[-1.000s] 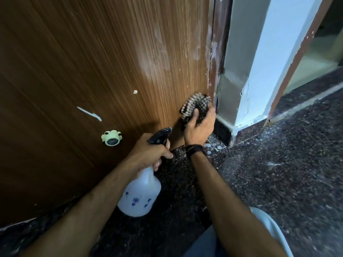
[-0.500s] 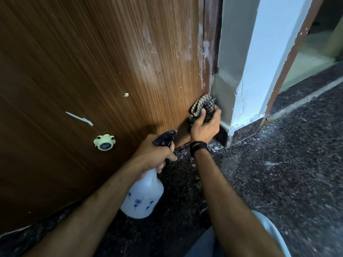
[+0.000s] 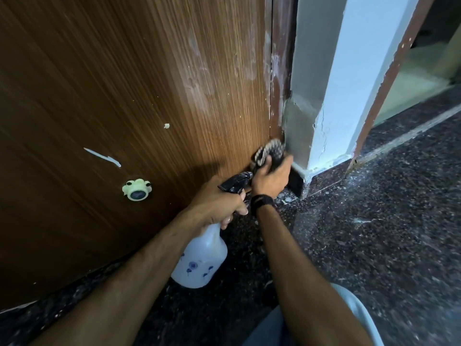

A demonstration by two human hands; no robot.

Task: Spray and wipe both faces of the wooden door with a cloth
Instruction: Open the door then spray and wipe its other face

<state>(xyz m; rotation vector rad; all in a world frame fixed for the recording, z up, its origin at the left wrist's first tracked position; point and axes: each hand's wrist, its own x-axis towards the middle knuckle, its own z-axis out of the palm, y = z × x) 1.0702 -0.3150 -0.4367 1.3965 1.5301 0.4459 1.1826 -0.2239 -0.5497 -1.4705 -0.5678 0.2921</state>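
Observation:
The brown wooden door (image 3: 119, 91) fills the left and centre, with whitish smears on its face near the right edge. My right hand (image 3: 272, 179) presses a checked dark-and-light cloth (image 3: 268, 152) against the door's bottom right corner, next to the dark frame (image 3: 280, 71). My left hand (image 3: 217, 202) grips the black trigger head of a white spray bottle (image 3: 202, 258) with blue flower prints, held low just left of my right wrist. A black band circles that wrist.
A pale green frog-shaped door stopper (image 3: 136, 189) and a white paint streak (image 3: 103, 157) sit on the door's lower part. A light blue wall pillar (image 3: 331, 91) stands right of the frame. Dark speckled stone floor (image 3: 374, 221) spreads to the right.
My right hand has slid the cloth to the right along the door's bottom, from the face to the corner by the frame. The bottle hand has stayed close beside it.

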